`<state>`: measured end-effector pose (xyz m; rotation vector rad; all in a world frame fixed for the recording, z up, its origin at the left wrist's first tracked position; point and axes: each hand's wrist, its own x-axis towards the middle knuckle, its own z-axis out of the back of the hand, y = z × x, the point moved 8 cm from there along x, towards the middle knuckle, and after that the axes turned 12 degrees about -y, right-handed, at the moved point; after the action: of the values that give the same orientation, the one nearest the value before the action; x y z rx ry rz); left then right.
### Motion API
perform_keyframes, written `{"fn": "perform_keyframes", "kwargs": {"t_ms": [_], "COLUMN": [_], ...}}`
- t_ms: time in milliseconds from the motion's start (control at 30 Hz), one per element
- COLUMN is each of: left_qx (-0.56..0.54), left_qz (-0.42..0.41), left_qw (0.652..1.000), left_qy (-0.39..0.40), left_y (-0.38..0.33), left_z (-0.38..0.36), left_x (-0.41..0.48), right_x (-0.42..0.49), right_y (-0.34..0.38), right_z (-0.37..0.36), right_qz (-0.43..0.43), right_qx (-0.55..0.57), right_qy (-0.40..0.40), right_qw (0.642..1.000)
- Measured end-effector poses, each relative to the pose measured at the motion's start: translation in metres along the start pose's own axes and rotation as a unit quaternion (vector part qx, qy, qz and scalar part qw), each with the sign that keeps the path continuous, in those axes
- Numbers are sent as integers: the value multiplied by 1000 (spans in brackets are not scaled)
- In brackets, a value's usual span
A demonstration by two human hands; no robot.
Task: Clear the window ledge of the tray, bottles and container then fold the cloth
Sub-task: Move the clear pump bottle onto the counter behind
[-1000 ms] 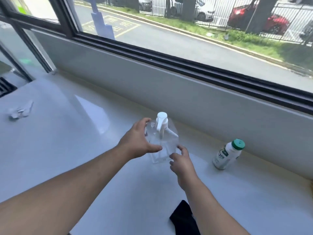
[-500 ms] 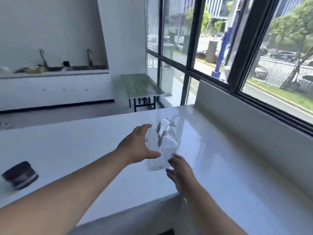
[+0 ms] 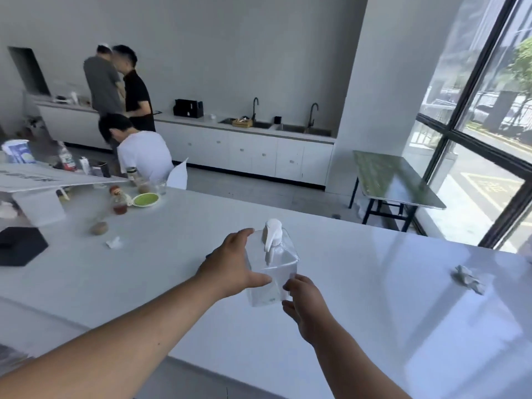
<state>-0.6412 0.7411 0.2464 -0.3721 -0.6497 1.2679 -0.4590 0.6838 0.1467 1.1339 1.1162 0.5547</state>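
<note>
A clear square pump bottle (image 3: 275, 272) with a white pump head is held upright over the white counter (image 3: 359, 312). My left hand (image 3: 233, 269) wraps its left side, thumb across the front. My right hand (image 3: 302, 300) grips its lower right corner with the fingertips. The tray, the green-capped bottle and the black cloth are out of view.
A crumpled tissue (image 3: 467, 279) lies on the counter to the right, another crumpled tissue (image 3: 114, 242) to the left. Bottles, a green bowl (image 3: 145, 200) and a black box (image 3: 20, 246) crowd the far left. Three people stand or sit beyond. A green table (image 3: 394, 180) stands by the window.
The view has swung left, away from the window ledge towards the room. Both hands keep hold of the pump bottle, carried along over the counter.
</note>
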Motion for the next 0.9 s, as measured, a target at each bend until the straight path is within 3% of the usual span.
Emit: {"fn": "perform_keyframes", "kwargs": {"t_ms": [233,467,667,900], "left_qx": [36,42,80,94], "left_qz": [58,95,87,26], "left_qw": [997,990,982,971], "left_qy": [28,95,148,219], "left_y": [91,137,163,179], "left_z": [-23,-102,-172,-210], "left_x": [52,142,207,219], "right_x": [89,210,293,308], "right_y": [-33,-54,-83,-115], "right_z": [-81,-87,-74,-70], "right_qz": [-70,-137,-180,-214], "right_qx": [-17,-6,-11,-63], "right_qy": [36,4,-41,-54], "right_qw": [997,991,983,973]}}
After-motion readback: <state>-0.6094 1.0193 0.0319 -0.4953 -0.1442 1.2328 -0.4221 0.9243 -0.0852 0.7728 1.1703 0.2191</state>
